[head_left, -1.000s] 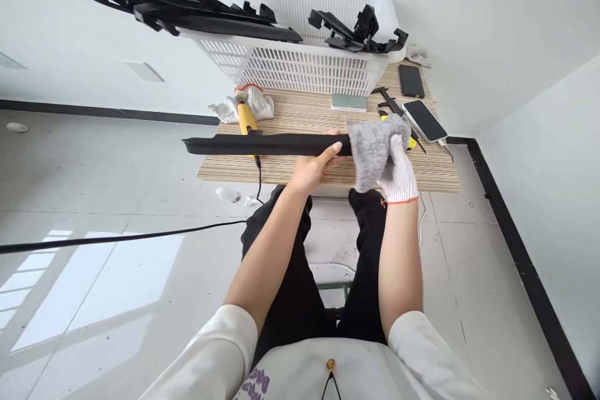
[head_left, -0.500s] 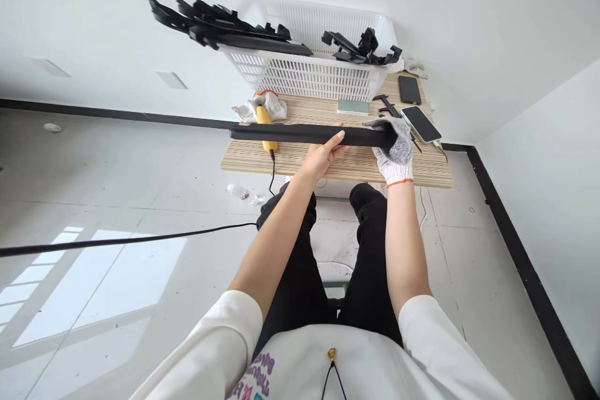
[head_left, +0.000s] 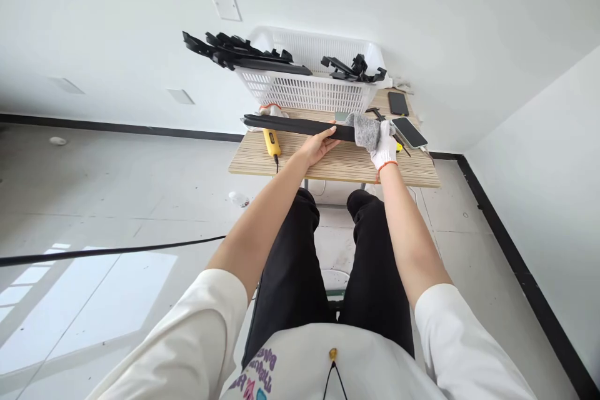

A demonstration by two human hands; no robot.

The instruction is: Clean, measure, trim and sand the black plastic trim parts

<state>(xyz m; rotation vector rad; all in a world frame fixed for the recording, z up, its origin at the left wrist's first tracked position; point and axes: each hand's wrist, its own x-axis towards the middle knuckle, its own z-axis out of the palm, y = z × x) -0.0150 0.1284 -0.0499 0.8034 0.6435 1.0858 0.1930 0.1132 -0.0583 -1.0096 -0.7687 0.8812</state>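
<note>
1. wood-grained surface (head_left: 337, 165) stands against a pale wall (head_left: 422, 6), with a white basket (head_left: 309, 92) at twelve o'clock from the hands; black parts (head_left: 262, 62) jut past its rim towards eleven, so the black strip (head_left: 290, 125) is best held low and well short of them.
2. the strip is up off the surface, running roughly from nine to three o'clock, its far tip free at nine. the bare left hand (head_left: 319, 147) has a closed grip around its middle, thumb on the near face. that hold should be firm enough to stop twisting, yet light enough not to bend it.
3. the gloved right hand (head_left: 385, 144) has its grip closed on a grey cloth (head_left: 367, 131), which lies over the strip's three o'clock end. its fingertips are hidden, so how tightly they press can't be told.
4. even pressure, drawn along the length rather than across, would likely suit so long a piece; the cloth wants to lie flat against it.
5. the nine o'clock end passes over the yellow tool (head_left: 271, 142), and the white-edged phone (head_left: 409, 132) is near the glove at three: short, level strokes look safest.
</note>
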